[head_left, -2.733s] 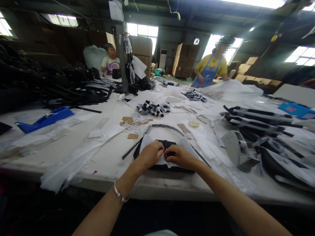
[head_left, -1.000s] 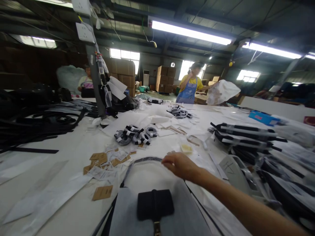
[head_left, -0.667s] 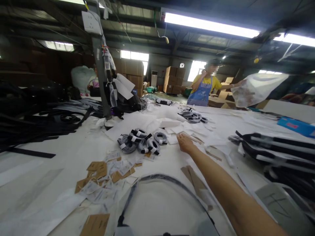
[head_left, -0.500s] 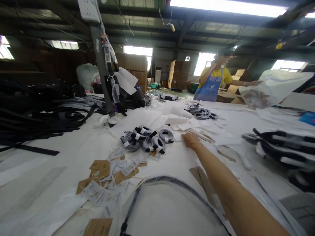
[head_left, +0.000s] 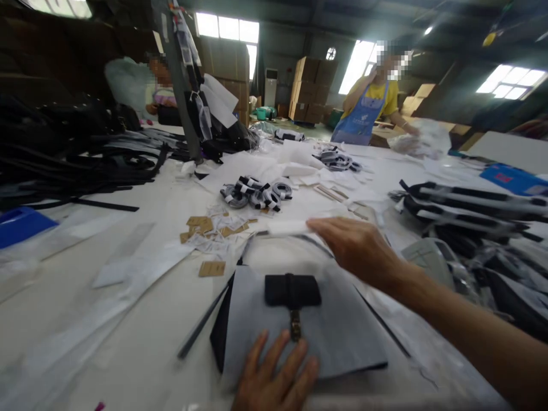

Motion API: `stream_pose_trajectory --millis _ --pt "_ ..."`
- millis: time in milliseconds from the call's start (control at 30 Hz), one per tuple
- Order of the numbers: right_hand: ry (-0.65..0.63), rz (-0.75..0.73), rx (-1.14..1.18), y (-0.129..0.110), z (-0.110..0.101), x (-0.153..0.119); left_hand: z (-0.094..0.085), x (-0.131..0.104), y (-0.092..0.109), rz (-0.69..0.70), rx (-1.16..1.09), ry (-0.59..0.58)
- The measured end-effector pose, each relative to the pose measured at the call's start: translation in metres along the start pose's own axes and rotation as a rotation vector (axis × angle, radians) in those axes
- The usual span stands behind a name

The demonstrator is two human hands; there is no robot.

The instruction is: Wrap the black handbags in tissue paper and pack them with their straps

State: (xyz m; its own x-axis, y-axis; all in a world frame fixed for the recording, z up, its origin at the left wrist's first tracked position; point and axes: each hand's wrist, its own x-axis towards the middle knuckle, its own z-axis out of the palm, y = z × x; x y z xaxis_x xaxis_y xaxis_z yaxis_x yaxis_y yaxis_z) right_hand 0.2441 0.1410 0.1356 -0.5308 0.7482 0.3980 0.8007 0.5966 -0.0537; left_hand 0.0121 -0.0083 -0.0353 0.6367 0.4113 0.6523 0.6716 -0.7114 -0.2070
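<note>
Across the top of the frame ran a dim workshop, with stacked brown cardboard boxes at upper centre; at upper right stood a person in a yellow top and blue apron; below them spread your white worktable, strewn with grey-and-black coiled straps near the centre and, lower and to their left, small brown card tags. At lower centre lay the black bag with a pale grey covering over its front; its black rectangular flap showed in the middle, with a brass-coloured buckle just below it, and its thin dark arched handle stretched away across the table. Your left hand rested on the lower part of the covering, fingers spread apart, fingertips near the buckle; your right hand, right of centre, had its fingers together, pinched on one end of a flat white strip; that strip, somewhat blurred, hid the top of the handle from view.
</note>
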Motion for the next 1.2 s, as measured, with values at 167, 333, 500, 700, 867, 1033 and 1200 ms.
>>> stream_pose_trajectory --millis 167,333,500,700,867,1033,1200 --pt "-0.106 -0.133 0.061 -0.11 0.033 -0.087 -0.005 0.002 0.006 -0.149 -0.204 -0.038" --pt "-0.119 -0.012 0.103 -0.118 0.063 -0.113 -0.007 -0.001 0.014 -0.225 -0.303 -0.052" --pt "-0.266 0.008 0.113 -0.101 0.04 -0.108 -0.017 0.004 0.01 -0.181 -0.316 -0.055" --pt "-0.299 -0.038 0.05 -0.092 0.044 -0.106 -0.017 0.006 0.009 -0.203 -0.321 0.048" --pt "-0.055 -0.137 0.026 -0.105 0.06 -0.118 -0.016 0.007 0.009 -0.208 -0.326 0.07" --pt "0.005 -0.099 0.019 -0.118 0.074 -0.131 -0.014 0.003 0.011 -0.178 -0.33 0.133" --pt "-0.063 -0.039 0.069 -0.119 0.083 -0.136 -0.021 0.007 0.012 -0.201 -0.269 0.281"
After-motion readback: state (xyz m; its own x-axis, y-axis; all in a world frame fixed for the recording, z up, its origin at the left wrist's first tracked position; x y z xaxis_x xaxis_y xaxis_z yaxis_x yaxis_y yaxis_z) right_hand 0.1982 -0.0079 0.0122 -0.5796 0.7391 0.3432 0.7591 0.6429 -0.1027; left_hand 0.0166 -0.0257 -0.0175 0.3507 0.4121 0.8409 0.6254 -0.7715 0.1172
